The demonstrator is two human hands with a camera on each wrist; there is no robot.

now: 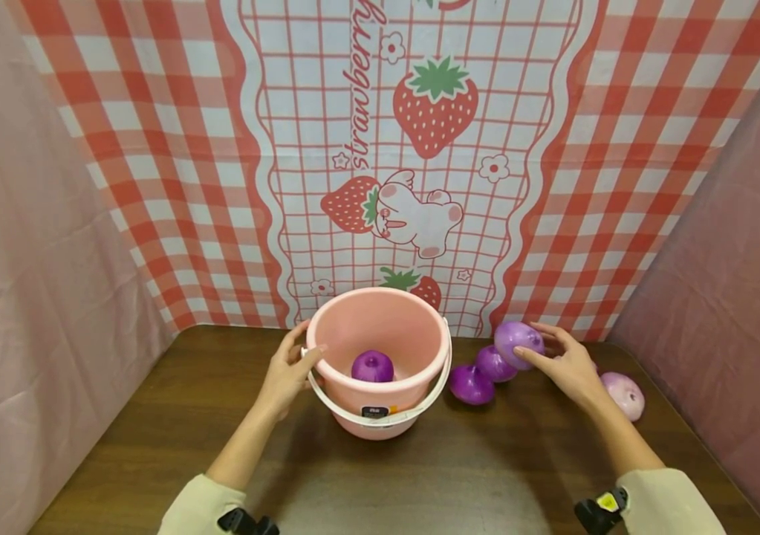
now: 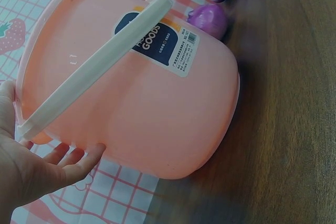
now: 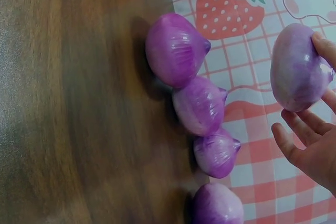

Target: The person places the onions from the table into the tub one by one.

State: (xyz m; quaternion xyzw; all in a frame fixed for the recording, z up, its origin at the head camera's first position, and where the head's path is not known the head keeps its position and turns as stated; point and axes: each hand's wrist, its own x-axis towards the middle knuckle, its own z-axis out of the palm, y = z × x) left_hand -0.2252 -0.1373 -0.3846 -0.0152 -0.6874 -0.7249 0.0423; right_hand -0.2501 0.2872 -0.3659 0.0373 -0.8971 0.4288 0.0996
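Note:
A pink bucket with a white handle stands on the table, a dark purple onion inside it. My left hand holds its left rim, thumb over the edge and fingers along the outer wall, as the left wrist view also shows. In my right hand, a pale purple onion is gripped between thumb and fingers, raised above the others. Below it and to the left lie two purple onions, right beside the bucket. The right wrist view shows the held onion from its side.
A pinkish onion lies to the right of my right forearm, partly covered by it. In the right wrist view, several onions form a row along the wooden table. A strawberry-print cloth hangs behind, with pink curtains at both sides.

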